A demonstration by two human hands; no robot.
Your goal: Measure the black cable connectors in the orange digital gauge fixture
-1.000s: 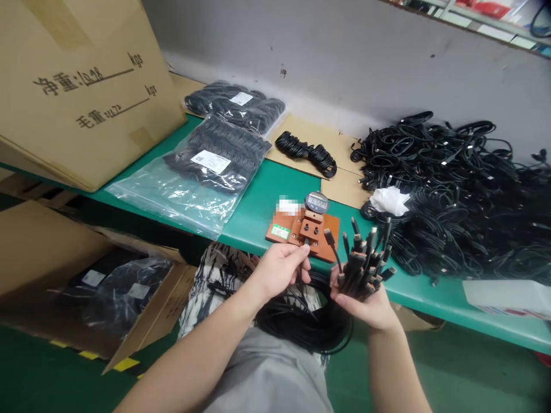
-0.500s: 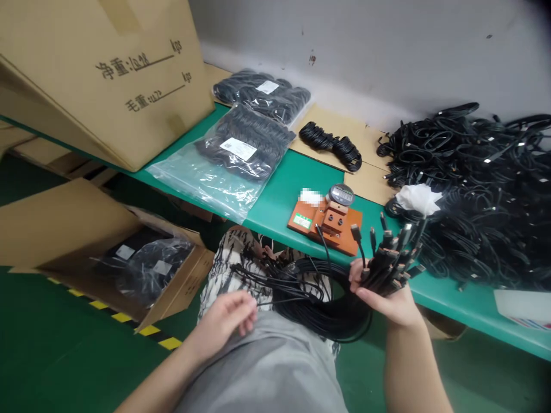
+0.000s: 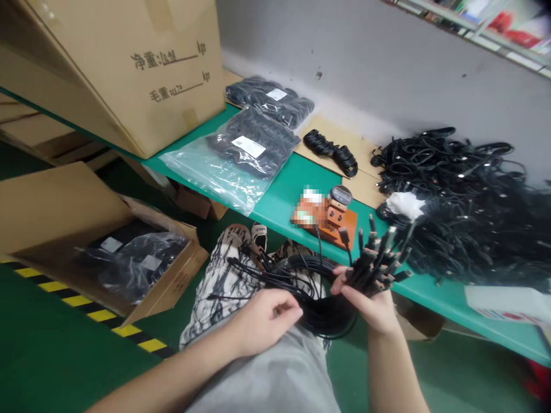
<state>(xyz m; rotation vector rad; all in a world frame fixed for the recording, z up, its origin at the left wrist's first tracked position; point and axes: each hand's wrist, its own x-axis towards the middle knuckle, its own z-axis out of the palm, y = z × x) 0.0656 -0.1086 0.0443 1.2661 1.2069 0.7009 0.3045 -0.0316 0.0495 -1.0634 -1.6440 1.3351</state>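
- Clamping a fan of black cable plugs (image 3: 372, 267) in the right grip (image 3: 365, 304), fingers closed around their necks.
- Now the left grip (image 3: 267, 324) closes on the near edge of the black cable coil (image 3: 321, 315), no longer hovering apart from it over the lap.
- Coil loops sag from the plugs over patterned trousers (image 3: 215, 292), just below the orange test fixture (image 3: 333, 221) on the green tabletop (image 3: 279, 201).

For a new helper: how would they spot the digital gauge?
Find the green bench top, then the orange board between the bagged cables and the loose cable heap. The round digital gauge stands on it, the only thing there with a display.
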